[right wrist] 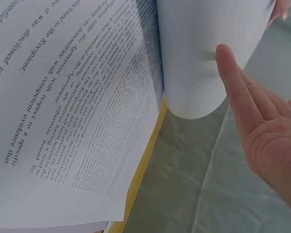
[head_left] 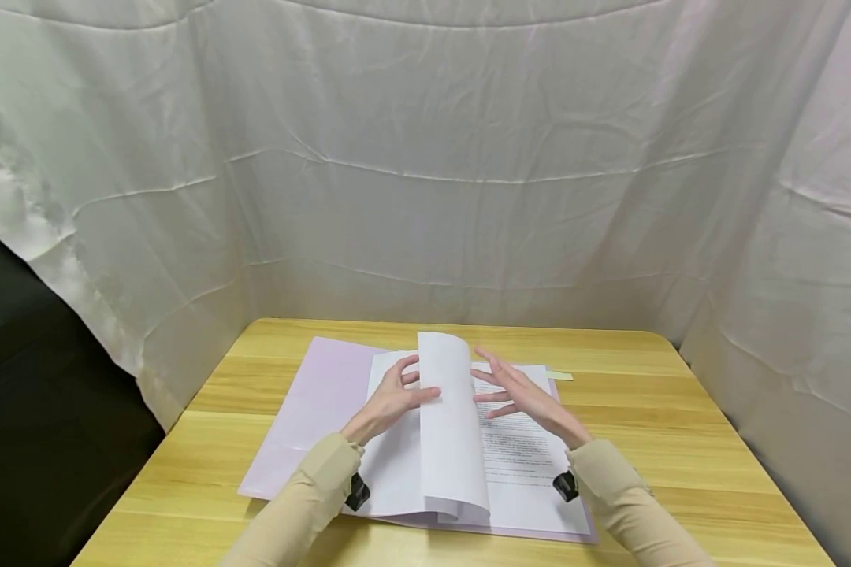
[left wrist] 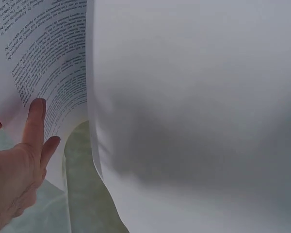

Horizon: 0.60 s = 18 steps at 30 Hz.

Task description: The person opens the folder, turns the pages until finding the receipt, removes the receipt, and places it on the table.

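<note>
A white page [head_left: 448, 425] stands curled up from the middle of an open lilac folder [head_left: 312, 402] of papers. My left hand [head_left: 390, 402] holds this page, its thumb over the blank face and its other fingertips hidden behind the left edge. Print shows on part of the curved paper [left wrist: 63, 53] beside the fingers in the left wrist view. On the other side my right hand [head_left: 528, 398] has its fingers spread and straight; in the right wrist view, a fingertip meets the curl. Under the right hand lies a printed sheet [head_left: 518, 449].
The folder lies on a wood-grain table [head_left: 681, 441]. A pale yellow tab [head_left: 560, 376] sticks out at the folder's upper right. Grey-white cloth [head_left: 468, 197] hangs behind and at both sides. Dark material [head_left: 28, 394] fills the lower left.
</note>
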Tool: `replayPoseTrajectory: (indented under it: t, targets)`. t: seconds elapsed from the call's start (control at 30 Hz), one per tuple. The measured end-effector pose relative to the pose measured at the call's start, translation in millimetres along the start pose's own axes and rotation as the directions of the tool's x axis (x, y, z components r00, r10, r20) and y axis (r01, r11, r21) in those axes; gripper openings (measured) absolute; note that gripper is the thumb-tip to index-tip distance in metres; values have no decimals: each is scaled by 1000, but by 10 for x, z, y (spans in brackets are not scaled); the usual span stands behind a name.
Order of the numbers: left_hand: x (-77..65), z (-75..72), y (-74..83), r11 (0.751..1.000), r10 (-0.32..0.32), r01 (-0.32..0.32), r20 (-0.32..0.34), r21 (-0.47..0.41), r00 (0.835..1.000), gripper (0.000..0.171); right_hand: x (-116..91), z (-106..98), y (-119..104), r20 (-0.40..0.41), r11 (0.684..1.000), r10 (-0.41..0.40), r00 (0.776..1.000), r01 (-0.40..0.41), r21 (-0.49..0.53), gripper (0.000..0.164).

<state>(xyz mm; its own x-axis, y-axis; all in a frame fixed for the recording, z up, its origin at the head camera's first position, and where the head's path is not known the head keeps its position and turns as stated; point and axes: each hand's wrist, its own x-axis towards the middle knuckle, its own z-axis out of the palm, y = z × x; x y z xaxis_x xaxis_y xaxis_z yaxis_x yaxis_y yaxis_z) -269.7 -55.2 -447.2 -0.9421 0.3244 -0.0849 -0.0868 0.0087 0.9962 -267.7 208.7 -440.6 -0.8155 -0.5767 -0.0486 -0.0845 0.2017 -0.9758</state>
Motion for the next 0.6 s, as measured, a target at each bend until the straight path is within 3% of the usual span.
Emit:
replayPoseTrajectory:
  t: [0.3, 0.6]
  targets:
    - [4, -45, -75, 998, -20, 27, -114, 53, 993, 84, -10, 14, 30, 0, 999, -26, 1000, 26, -34, 58]
    - [22, -161, -114, 990, -82, 102, -196, 95, 977, 87, -31, -46, 120, -85, 993, -53, 995, 44, -112, 56]
